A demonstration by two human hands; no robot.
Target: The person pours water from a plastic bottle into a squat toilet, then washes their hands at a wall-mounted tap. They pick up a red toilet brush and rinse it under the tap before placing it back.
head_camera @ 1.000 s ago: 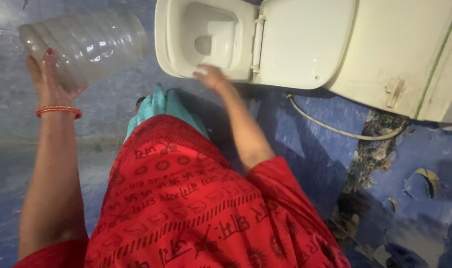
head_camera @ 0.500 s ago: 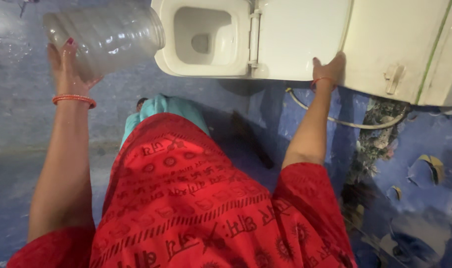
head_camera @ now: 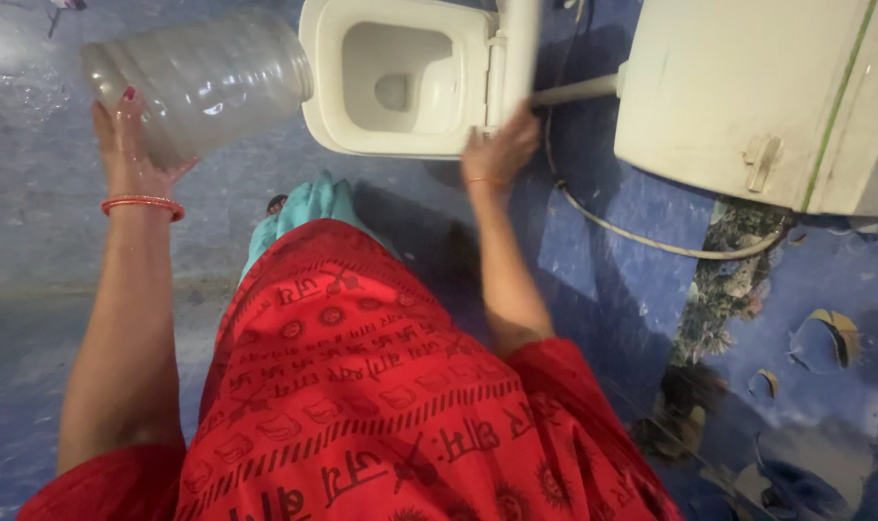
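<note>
A blue, fish-patterned tiled floor (head_camera: 593,289) carries a cream rectangular cistern (head_camera: 747,87) and, left of it, a cream ceramic toilet bowl (head_camera: 323,106) with its seat open. The white plastic toilet lid (head_camera: 518,48) stands on edge at the bowl's hinge side, the right hand (head_camera: 499,152) closed around its lower edge. Left of the bowl, the left hand (head_camera: 130,145) grips a clear ribbed plastic jar (head_camera: 202,82), tilted mouth-first toward the rim
</note>
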